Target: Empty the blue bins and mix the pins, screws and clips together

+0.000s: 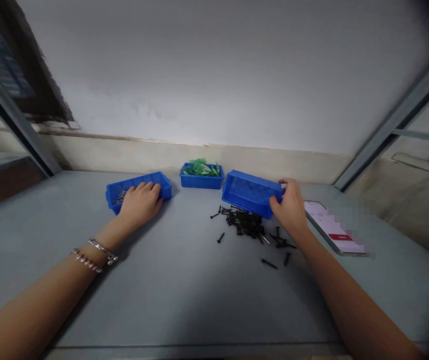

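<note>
Toward the desk's (184,275) back edge, the right hand (291,207) clamps a tipped blue bin (252,192) by black screws (246,223): emptying, I'd judge, calling for a steady tilt. The left hand (142,204) overlaps a second bin (166,190); I can't tell its grip.

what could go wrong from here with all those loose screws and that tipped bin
The right hand grips the tilted blue bin at one end, so it could slip and knock the black screws beneath its edge.

Stray screws lie apart from the pile and might get scattered or missed.

The left hand reaches over the left blue bin, where thin metal pieces might prick a finger.
</note>
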### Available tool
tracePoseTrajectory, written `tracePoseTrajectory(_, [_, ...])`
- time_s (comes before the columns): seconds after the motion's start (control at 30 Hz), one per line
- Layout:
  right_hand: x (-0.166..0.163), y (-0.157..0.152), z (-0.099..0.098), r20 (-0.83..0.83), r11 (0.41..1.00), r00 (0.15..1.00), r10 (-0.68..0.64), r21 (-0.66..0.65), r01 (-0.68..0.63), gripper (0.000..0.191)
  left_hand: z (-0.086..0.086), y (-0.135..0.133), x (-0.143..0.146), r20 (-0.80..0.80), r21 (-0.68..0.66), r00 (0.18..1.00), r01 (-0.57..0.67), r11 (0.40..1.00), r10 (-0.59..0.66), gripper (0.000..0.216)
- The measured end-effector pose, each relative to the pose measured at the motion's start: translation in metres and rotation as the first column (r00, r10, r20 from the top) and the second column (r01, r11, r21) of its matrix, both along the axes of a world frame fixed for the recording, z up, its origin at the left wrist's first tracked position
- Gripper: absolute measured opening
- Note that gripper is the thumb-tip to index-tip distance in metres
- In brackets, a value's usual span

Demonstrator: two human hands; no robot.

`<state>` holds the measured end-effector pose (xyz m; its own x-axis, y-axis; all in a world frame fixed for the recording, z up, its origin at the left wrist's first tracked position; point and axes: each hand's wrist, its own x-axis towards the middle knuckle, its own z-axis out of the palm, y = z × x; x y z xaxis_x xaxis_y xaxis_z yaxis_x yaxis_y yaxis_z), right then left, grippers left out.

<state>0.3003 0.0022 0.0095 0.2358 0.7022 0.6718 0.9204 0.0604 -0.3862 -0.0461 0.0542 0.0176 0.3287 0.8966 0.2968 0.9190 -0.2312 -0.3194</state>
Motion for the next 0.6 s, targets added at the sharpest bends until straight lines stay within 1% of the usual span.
tracePoseTrajectory(0.07, [-0.002, -0.001, 0.002, 0.009, 1.000, 1.000, -0.023, 0.019, 0.023, 0.037, 0.000, 0.000, 0.000, 0.006, 0.001, 1.000, 0.007, 1.000, -0.007, 0.024])
tracePoseTrajectory(0.13, [-0.007, -0.004, 0.009, 0.034, 0.997, 0.997, -0.070, 0.047, 0.068, 0.038, 0.000, 0.000, -0.001, 0.023, 0.000, 1.000, 0.016, 1.000, -0.016, 0.025])
tracePoseTrajectory(0.2, [-0.011, -0.011, 0.019, 0.066, 0.992, 0.991, -0.117, 0.060, 0.113, 0.033, 0.001, 0.000, -0.001, 0.042, -0.006, 0.999, 0.019, 1.000, -0.018, 0.025])
tracePoseTrajectory(0.23, [-0.013, -0.015, 0.023, 0.089, 0.992, 0.989, -0.122, 0.034, 0.119, 0.027, 0.001, 0.000, -0.001, 0.049, -0.009, 0.999, 0.018, 1.000, -0.017, 0.025])
tracePoseTrajectory(0.27, [-0.015, -0.020, 0.027, 0.120, 0.994, 0.988, -0.094, -0.041, 0.100, 0.019, 0.001, 0.000, -0.001, 0.051, -0.012, 0.999, 0.017, 1.000, -0.016, 0.024])
tracePoseTrajectory(0.3, [-0.016, -0.025, 0.030, 0.155, 0.985, 0.988, -0.025, -0.165, 0.050, 0.010, 0.001, 0.001, -0.001, 0.050, -0.013, 0.999, 0.018, 1.000, -0.017, 0.024])
tracePoseTrajectory(0.33, [-0.016, -0.030, 0.031, 0.178, 0.950, 0.983, 0.045, -0.312, 0.013, 0.004, 0.001, 0.001, -0.002, 0.046, -0.012, 0.999, 0.019, 1.000, -0.019, 0.024])
tracePoseTrajectory(0.4, [-0.016, -0.038, 0.029, 0.197, 0.827, 0.968, 0.159, -0.562, -0.021, 0.006, 0.001, 0.001, -0.002, 0.039, -0.008, 0.999, 0.023, 1.000, -0.023, 0.023])
tracePoseTrajectory(0.43, [-0.016, -0.041, 0.027, 0.205, 0.766, 0.959, 0.197, -0.643, -0.020, 0.009, 0.000, 0.000, -0.002, 0.036, -0.004, 0.999, 0.024, 1.000, -0.023, 0.023])
tracePoseTrajectory(0.47, [-0.016, -0.043, 0.023, 0.216, 0.725, 0.950, 0.225, -0.688, -0.016, 0.012, 0.000, 0.000, -0.002, 0.032, -0.001, 0.999, 0.024, 1.000, -0.024, 0.023])
tracePoseTrajectory(0.5, [-0.017, -0.043, 0.020, 0.225, 0.702, 0.943, 0.247, -0.712, -0.014, 0.015, -0.001, 0.000, -0.002, 0.028, 0.003, 0.999, 0.024, 1.000, -0.024, 0.023])
tracePoseTrajectory(0.53, [-0.017, -0.043, 0.017, 0.233, 0.696, 0.936, 0.263, -0.717, -0.017, 0.017, -0.001, 0.001, -0.002, 0.024, 0.008, 0.999, 0.024, 1.000, -0.025, 0.023])
tracePoseTrajectory(0.6, [-0.019, -0.040, 0.012, 0.236, 0.702, 0.928, 0.289, -0.711, -0.038, 0.021, -0.001, 0.001, -0.002, 0.019, 0.015, 0.999, 0.030, 0.999, -0.031, 0.023])
